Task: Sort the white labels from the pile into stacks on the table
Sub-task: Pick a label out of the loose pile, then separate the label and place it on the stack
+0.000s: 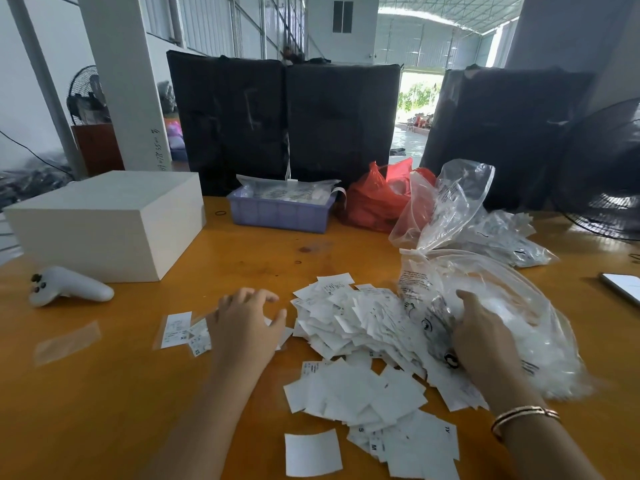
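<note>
The pile of white labels (363, 341) lies loose on the orange table (104, 410), spread from the centre toward 6 o'clock; individual labels in it are too many and too overlapped to count. At 9 o'clock of the pile, a small set of sorted labels (180, 329) lies on the table, with at least two or three visible beside and partly beneath the left hand (247, 323). The left hand rests over this set with fingers spread and relaxed, gripping nothing visible. At 3 o'clock of the pile, the right hand (485, 337) presses with fingers extended on the clear plastic bag (502, 306), which touches the pile; whether it pinches the film cannot be told. Judged step: early sorting, with one stack begun and the bulk unsorted. The next move calls for picking a single label from the pile edge, reading its size mark, and placing it on the matching stack. Counted: two hands, one pile, one white box (114, 223) at 10 o'clock, one white controller (69, 285), one purple tray (280, 211) at 12 o'clock, one red bag (374, 202)
</note>
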Demonstrator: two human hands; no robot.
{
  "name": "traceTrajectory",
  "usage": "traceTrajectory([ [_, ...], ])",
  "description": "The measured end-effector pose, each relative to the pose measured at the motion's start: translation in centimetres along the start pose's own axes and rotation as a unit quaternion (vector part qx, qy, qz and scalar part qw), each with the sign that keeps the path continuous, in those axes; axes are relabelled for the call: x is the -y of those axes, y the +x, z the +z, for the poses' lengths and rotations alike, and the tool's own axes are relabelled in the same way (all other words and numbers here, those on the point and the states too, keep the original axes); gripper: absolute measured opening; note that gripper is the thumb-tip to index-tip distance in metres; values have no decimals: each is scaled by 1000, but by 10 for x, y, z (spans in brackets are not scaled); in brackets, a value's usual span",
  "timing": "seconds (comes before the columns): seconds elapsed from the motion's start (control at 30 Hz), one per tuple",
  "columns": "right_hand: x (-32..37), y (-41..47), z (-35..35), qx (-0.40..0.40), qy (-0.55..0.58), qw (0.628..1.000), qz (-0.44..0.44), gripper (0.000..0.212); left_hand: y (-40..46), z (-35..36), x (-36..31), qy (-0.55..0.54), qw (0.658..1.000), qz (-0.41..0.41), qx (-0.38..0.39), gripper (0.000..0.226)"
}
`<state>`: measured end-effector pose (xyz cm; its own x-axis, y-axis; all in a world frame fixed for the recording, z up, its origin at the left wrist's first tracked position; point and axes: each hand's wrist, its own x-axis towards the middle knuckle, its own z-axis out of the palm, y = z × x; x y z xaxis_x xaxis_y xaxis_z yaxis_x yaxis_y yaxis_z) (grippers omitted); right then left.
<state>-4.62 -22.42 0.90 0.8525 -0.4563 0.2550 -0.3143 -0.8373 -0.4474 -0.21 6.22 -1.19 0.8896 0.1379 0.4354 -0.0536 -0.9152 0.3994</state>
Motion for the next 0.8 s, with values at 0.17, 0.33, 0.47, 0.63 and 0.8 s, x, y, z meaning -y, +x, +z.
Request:
traceTrajectory([
  [0.17, -2, 3, 9, -34, -8, 999, -34, 43, -4, 3, -10, -51, 998, 38, -6, 16],
  [0.33, -4, 1, 10, -127, 51, 988, -77, 32, -7, 3, -15, -81, 994, 71, -15, 16],
  [0.47, 0, 0, 6, -196, 126, 966, -114, 26, -10, 1, -21, -123, 988, 96, -14, 15],
  [0.63, 15, -11, -8, -132, 452, 880, -66, 24, -15, 1, -29, -217, 967, 130, 36, 12],
  [0.8, 39, -33, -2, 146, 714, 683, 38, 24, -20, -3, -36, -395, 892, 129, 178, 21],
])
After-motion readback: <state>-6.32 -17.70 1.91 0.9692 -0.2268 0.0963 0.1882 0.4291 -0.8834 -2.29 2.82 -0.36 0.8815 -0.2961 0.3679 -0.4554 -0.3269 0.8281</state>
